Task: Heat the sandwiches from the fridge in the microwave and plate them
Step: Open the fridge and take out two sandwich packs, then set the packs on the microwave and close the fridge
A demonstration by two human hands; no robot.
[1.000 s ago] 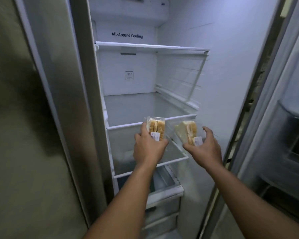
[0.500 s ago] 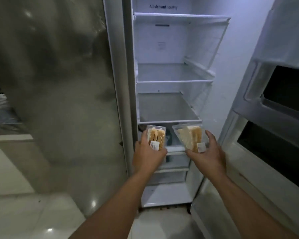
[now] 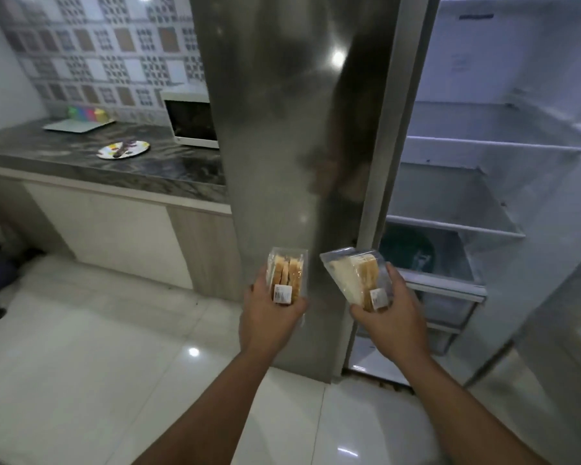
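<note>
My left hand [image 3: 269, 317] grips a clear plastic pack of sandwiches [image 3: 286, 275] with a small white label, held upright. In my right hand [image 3: 391, 317] is a second clear wedge pack of sandwiches [image 3: 356, 275], tilted to the left. Both packs hover in front of the steel fridge door [image 3: 292, 129], outside the open fridge compartment [image 3: 467, 162] at right. Far left, a white microwave [image 3: 190, 119] stands shut on the dark counter [image 3: 81, 156]. A colourful patterned plate [image 3: 123, 150] lies in front of it.
A pale tray [image 3: 78, 125] with bright coloured items sits at the counter's back. White cabinets run below the counter. Glossy white floor tiles [image 3: 98, 347] spread between me and the counter. The open fridge door [image 3: 557, 330] stands at far right. Dark objects lie on the floor at left.
Both hands have drawn the sandwich packs out of the fridge. My view has swung left and back, bringing the counter, microwave and plate into sight.
</note>
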